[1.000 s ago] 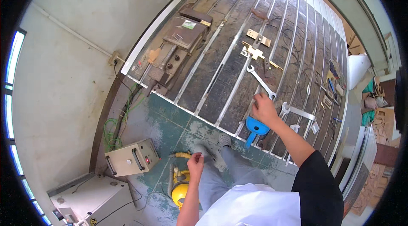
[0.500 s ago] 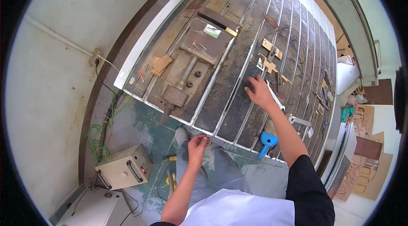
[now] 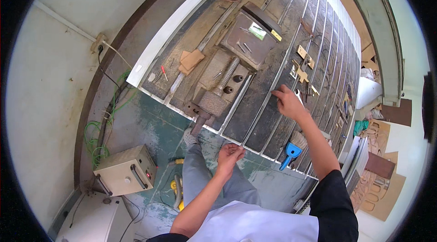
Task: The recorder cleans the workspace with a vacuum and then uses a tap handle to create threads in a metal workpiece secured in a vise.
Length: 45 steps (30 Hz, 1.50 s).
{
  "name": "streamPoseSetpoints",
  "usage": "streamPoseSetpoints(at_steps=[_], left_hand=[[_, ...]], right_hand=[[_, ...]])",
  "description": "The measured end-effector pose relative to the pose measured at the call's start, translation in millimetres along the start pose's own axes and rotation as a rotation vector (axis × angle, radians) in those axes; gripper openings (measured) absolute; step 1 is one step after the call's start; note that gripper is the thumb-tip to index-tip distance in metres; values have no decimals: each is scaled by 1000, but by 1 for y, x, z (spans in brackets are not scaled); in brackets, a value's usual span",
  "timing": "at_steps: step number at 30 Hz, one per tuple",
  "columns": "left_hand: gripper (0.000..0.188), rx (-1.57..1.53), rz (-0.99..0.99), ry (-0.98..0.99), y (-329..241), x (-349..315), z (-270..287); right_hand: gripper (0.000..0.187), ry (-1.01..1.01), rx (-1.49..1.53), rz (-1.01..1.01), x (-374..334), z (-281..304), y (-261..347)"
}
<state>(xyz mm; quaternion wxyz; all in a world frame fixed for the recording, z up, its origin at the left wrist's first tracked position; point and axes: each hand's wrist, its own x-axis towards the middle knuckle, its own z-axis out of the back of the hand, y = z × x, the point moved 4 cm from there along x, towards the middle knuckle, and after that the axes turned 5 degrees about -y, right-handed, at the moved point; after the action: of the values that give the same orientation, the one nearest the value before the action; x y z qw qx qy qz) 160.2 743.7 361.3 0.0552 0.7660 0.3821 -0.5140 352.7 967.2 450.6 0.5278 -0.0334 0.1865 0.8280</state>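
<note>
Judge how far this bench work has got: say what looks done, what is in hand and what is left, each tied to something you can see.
Done: a metal vise sits on the slotted machine bed, its jaws apart with nothing between them. In hand: the right hand reaches onto the bed beside small wooden blocks; the left hand hovers at the bed's near edge, holding nothing visible. Left, probably: loading the vise; a blue-handled brush lies unused.

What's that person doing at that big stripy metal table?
A person is leaning over a slotted machine table. The right hand is stretched out flat on the table, close to some small clamp pieces. The left hand hangs near the table's front edge, fingers curled, and whether it holds anything cannot be told. A big metal vise sits on the table to the left, and a blue hand brush lies by the front edge, near the right arm.
</note>
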Motion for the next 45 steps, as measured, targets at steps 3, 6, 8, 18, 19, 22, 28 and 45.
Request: streamPoseSetpoints(at_steps=[3, 6, 8, 18, 19, 22, 28, 45], left_hand=[[20, 62, -38, 3, 3, 5, 0], [16, 156, -51, -3, 2, 6, -1], [15, 169, -52, -19, -3, 5, -5], [22, 954, -462, -248, -4, 3, 10], [22, 954, -464, -252, -2, 1, 15], [20, 1016, -638, -164, -6, -16, 33], [17, 822, -582, 57, -9, -61, 68], [23, 6, -153, -123, -34, 22, 24]], right_hand=[[41, -17, -77, -12, -11, -10, 12], [42, 8, -161, -7, -23, -20, 29], [43, 25, -218, 32, -29, -21, 43], [45, 100, -83, 103, -49, -30, 61], [43, 51, -74, 125, -50, -29, 64], [36, -48, 61, 7, -65, -33, 71], [20, 327, 877, -512, -110, -61, 121], [25, -459, 268, -75, 71, 51, 66]])
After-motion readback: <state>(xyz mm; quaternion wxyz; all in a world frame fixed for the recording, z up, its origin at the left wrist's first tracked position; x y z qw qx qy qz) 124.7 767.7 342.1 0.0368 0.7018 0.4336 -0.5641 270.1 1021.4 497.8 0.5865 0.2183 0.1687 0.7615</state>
